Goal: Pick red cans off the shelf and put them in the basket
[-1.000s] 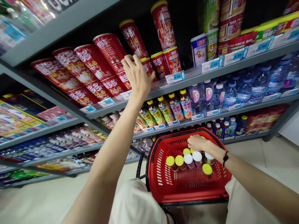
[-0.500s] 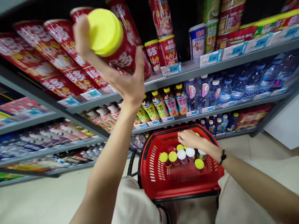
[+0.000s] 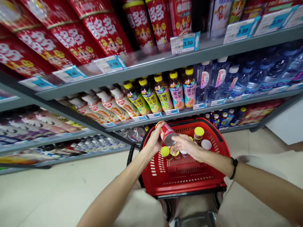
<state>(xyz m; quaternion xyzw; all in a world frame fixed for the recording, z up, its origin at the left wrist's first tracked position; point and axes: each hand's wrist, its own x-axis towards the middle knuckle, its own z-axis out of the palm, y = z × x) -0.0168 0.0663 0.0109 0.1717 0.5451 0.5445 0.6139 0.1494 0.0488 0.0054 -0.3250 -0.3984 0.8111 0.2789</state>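
Over the red shopping basket [image 3: 189,181], my left hand [image 3: 156,138] is wrapped round a red can [image 3: 167,133] with a yellow lid. The can is tilted, its lid towards the shelf and its bare metal end towards me. My right hand [image 3: 187,146] is at that metal end, fingers loosely stretched and apart; the fingertips seem to touch it. Beneath the hands, several cans stand in the basket. Among them are a yellow-lidded can [image 3: 199,133], a white-lidded can [image 3: 206,144] and another yellow-lidded can [image 3: 165,152]. My right hand partly covers others.
A grey shelf edge [image 3: 151,66] with price tags runs across in front, bearing red cans [image 3: 104,34]. Below it stand yellow-capped tea bottles [image 3: 163,93], white-capped bottles [image 3: 123,102] and water bottles [image 3: 245,82]. The basket's black handle [image 3: 131,154] sticks out left.
My left hand has brought the red can down from the upper shelf to above the basket. My right hand has shifted left to the can's end. The view has moved closer to the shelf.
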